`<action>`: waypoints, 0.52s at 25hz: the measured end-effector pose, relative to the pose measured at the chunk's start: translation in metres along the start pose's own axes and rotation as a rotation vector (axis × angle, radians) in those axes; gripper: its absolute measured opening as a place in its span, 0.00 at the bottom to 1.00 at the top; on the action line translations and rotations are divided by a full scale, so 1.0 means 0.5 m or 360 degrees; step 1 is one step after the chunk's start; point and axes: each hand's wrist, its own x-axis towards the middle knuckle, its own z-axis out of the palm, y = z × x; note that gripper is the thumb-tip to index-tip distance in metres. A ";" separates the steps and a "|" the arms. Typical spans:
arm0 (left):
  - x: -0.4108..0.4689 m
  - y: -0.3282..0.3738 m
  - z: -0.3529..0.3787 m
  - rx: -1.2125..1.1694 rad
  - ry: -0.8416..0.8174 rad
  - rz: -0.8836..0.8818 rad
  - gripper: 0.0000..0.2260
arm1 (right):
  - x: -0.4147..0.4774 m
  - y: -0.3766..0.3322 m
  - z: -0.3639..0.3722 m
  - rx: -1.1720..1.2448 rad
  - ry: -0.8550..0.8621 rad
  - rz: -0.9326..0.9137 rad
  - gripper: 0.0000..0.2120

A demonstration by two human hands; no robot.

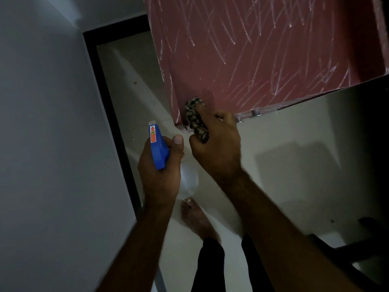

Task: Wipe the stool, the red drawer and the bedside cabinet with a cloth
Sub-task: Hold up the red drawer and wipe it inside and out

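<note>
The red drawer unit [263, 49] fills the upper right, its face covered in pale streaks. My right hand [219, 142] grips a patterned dark-and-tan cloth [195, 119] and presses it against the unit's lower left corner. To its left, my left hand [162, 171] holds a spray bottle with a blue trigger head [157, 148] and a clear body [189, 182], thumb up beside the head. The stool and bedside cabinet are out of view.
A grey wall [52, 123] with a black skirting strip [113, 114] runs along the left. Pale floor tiles [284, 165] lie below. My bare foot [197, 220] stands under the hands. A dark furniture leg [347, 249] shows at the lower right.
</note>
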 end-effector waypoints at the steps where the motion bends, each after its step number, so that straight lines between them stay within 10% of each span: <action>1: 0.001 0.000 -0.001 -0.0003 0.0008 -0.0006 0.08 | 0.007 -0.003 -0.005 0.0055 -0.0063 0.0073 0.35; 13: 0.013 0.018 -0.001 -0.0021 0.0042 -0.0084 0.08 | -0.008 -0.038 0.012 0.0789 -0.0128 0.0505 0.35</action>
